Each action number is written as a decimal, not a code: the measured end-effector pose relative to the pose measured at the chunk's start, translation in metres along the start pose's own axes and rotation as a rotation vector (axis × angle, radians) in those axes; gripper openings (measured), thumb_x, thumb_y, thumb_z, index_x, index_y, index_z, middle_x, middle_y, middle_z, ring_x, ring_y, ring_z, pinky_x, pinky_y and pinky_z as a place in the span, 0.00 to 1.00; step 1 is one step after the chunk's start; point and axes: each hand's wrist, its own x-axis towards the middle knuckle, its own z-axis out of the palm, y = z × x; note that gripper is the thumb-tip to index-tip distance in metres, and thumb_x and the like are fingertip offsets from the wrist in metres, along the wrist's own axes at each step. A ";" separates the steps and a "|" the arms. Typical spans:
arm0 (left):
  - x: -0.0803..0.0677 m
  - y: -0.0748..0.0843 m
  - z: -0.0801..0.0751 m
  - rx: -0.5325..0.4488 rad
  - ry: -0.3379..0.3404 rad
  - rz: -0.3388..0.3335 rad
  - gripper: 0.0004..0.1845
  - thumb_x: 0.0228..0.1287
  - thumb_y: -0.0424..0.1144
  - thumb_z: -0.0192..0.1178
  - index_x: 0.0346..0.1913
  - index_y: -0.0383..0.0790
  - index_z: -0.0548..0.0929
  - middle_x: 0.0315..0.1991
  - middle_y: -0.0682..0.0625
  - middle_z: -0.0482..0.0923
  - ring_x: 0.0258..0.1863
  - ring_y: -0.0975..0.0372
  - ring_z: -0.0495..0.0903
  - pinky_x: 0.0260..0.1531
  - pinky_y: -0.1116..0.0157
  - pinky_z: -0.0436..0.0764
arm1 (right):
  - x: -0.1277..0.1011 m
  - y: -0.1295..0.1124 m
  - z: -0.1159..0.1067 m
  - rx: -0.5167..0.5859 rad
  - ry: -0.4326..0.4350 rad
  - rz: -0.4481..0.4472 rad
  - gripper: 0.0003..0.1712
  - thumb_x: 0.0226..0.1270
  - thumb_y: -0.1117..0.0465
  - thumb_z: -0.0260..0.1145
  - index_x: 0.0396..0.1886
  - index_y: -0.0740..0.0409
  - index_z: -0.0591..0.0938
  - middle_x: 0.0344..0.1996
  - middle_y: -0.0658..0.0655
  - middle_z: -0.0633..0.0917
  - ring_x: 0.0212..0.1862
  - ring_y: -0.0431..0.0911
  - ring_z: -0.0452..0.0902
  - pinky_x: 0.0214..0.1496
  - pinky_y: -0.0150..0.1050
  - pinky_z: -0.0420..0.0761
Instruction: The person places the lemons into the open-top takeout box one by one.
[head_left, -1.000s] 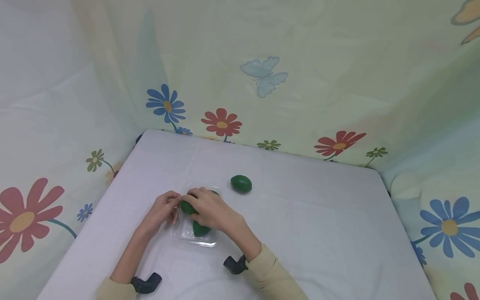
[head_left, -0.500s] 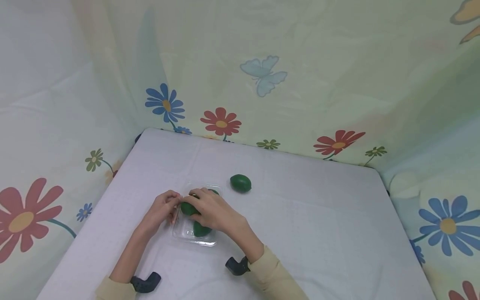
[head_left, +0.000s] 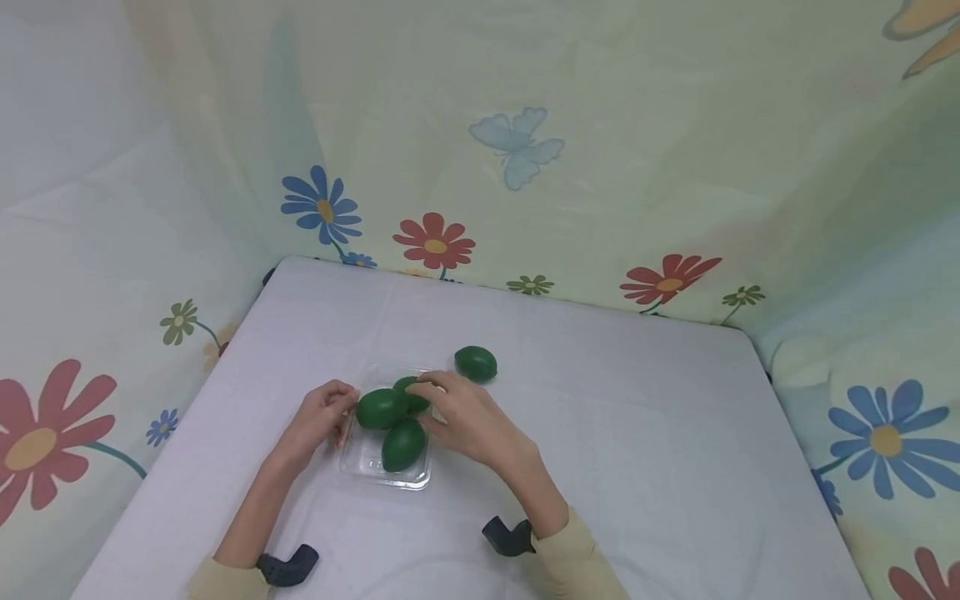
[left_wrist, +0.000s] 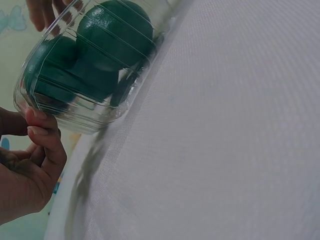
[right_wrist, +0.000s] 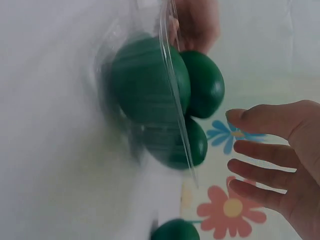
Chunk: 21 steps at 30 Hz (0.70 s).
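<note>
Lifted off the limes since a second ago, the right hand (head_left: 468, 417) hovers with fingers released beside the clear plastic tray (head_left: 372, 460), and a fourth lime (head_left: 476, 363) lies just beyond those fingers on the bench (head_left: 637, 433). Seen from the left wrist, the left hand (left_wrist: 27, 165) pinches the tray's near rim; from the right wrist, three limes (right_wrist: 150, 85) fill the tray, left of the spread fingers (right_wrist: 265, 120).

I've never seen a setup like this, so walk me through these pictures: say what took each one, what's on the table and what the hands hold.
No machine here: a person works with bare hands, wearing three cameras. The wide picture comes from the head, the two close ones from the wrists. On the white cloth-covered table sits a clear plastic tray holding three dark green oval fruits; a fourth green fruit lies on the cloth beyond it. The left hand pinches the tray's edge, as the left wrist view shows. The right hand has straight, spread fingers beside the fruits and holds nothing.
</note>
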 end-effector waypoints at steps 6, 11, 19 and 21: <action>-0.003 0.003 0.000 -0.005 -0.007 -0.006 0.17 0.80 0.40 0.52 0.56 0.27 0.72 0.25 0.46 0.77 0.15 0.62 0.72 0.18 0.67 0.76 | -0.021 0.018 -0.010 -0.024 0.064 0.065 0.27 0.62 0.63 0.78 0.61 0.51 0.83 0.59 0.56 0.83 0.61 0.50 0.81 0.60 0.43 0.84; -0.004 0.004 -0.001 -0.001 -0.001 -0.005 0.17 0.80 0.40 0.52 0.56 0.27 0.72 0.25 0.46 0.76 0.16 0.63 0.72 0.18 0.67 0.76 | -0.030 0.034 -0.015 -0.016 0.076 0.123 0.27 0.62 0.63 0.78 0.62 0.52 0.82 0.61 0.57 0.82 0.62 0.51 0.81 0.61 0.45 0.83; -0.003 0.002 0.000 -0.010 -0.007 -0.010 0.17 0.80 0.41 0.52 0.56 0.27 0.72 0.26 0.45 0.77 0.16 0.63 0.72 0.18 0.67 0.76 | -0.035 0.061 -0.015 0.040 0.093 0.248 0.28 0.61 0.64 0.78 0.61 0.53 0.82 0.61 0.57 0.82 0.64 0.54 0.79 0.62 0.49 0.82; -0.002 0.002 0.000 -0.009 -0.006 -0.010 0.17 0.80 0.41 0.52 0.56 0.27 0.73 0.27 0.45 0.78 0.16 0.63 0.72 0.18 0.67 0.76 | -0.034 0.067 -0.014 0.053 0.097 0.266 0.27 0.62 0.64 0.77 0.62 0.54 0.82 0.62 0.57 0.82 0.64 0.55 0.79 0.62 0.50 0.82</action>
